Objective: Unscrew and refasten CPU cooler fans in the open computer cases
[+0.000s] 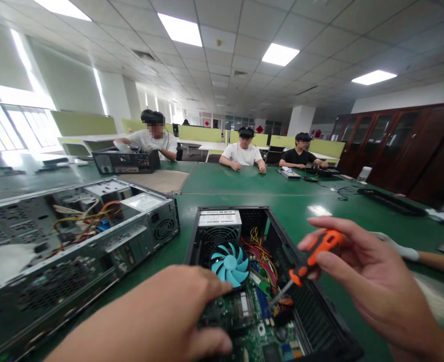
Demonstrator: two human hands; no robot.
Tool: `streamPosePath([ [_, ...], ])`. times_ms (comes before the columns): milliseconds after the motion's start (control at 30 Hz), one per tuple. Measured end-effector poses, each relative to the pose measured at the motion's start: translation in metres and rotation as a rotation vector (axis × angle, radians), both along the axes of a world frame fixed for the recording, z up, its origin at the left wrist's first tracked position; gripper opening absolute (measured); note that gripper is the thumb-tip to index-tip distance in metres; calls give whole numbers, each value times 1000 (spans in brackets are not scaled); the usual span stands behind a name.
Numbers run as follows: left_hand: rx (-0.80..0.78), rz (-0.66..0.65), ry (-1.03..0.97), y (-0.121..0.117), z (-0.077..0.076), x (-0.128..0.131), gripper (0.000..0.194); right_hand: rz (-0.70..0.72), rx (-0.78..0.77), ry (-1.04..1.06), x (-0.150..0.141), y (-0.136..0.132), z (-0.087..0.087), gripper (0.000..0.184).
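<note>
An open black computer case (312, 322) lies in front of me on the green table (293, 211), showing a green motherboard (259, 332), a blue cooling fan (230, 263) and bundled coloured wires (261, 259). My right hand (372, 281) is closed round an orange and black screwdriver (314, 256), its tip pointing down into the case beside the wires. My left hand (172, 317) rests on the case's near left edge by the fan, fingers curled against the board; whether they hold anything is hidden.
A second opened grey computer case (93, 236) lies on its side at my left. Three people sit at the table's far end with another black case (125, 162), a keyboard (391, 202) and cables. Another person's arm (436, 261) reaches in at right. Wooden cabinets (403, 141) line the right wall.
</note>
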State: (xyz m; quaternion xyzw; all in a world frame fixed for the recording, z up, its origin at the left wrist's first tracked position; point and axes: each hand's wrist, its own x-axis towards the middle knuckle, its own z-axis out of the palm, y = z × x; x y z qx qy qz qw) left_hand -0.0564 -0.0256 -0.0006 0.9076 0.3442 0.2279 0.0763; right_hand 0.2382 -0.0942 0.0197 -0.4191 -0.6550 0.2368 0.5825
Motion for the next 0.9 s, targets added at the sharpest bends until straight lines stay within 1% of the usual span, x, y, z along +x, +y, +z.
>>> streamPosePath([
  [33,-6,11,181,11,9,9,29,-7,-40,-71,-2,10,4,35],
  [67,3,60,344,22,16,19,28,2,-80,-162,-3,20,6,34],
  [133,23,135,604,41,23,39,28,32,-135,-372,-8,37,6,25],
  [200,35,164,728,53,21,52,31,69,-158,-551,-14,49,4,15],
  [267,46,154,749,58,14,57,37,102,-156,-631,-18,54,1,14],
  [333,62,156,739,58,7,56,42,118,-155,-654,-20,56,-3,16],
  [400,69,170,744,58,3,54,42,130,-165,-670,-21,57,-7,20],
  [500,67,178,734,59,1,52,43,146,-176,-687,-21,59,-14,20],
  [567,60,166,690,60,0,50,46,151,-183,-691,-22,62,-19,20],
  [667,-2,193,601,63,-2,48,48,155,-190,-702,-22,65,-24,21],
  [733,-36,224,489,66,-3,44,44,154,-191,-708,-22,66,-26,21],
  [800,-45,231,310,71,-3,40,40,151,-190,-713,-22,67,-28,21],
  [833,-59,215,205,74,-3,37,40,152,-189,-718,-22,67,-29,22],
  [900,-141,150,-3,81,-3,30,39,155,-189,-736,-23,68,-31,20],
])
